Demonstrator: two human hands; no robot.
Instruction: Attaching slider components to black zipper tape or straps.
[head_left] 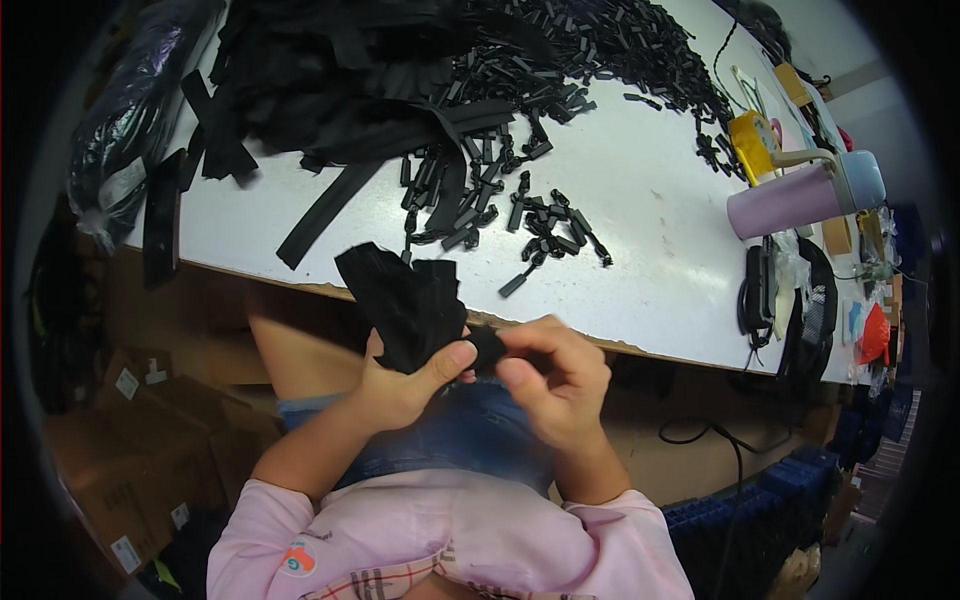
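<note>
My left hand (405, 388) is closed around a bundle of black fabric strips (400, 305), which fans upward just in front of the table's near edge. To its right, my right hand (560, 375) pinches a dark end of the black material (487, 347) that sticks out beside my left thumb. Whether this end belongs to the same strips I cannot tell. Beyond my hands, small black zipper-pull-like pieces with cord loops (555, 225) lie loose on the white table (640, 240).
More black strips (340, 110) are heaped at the far left, beside a large pile of small black pieces (600, 50). A lilac tumbler (785, 205) lies on the right by a yellow tape roll (752, 145). Cardboard boxes (130, 450) stand on the lower left.
</note>
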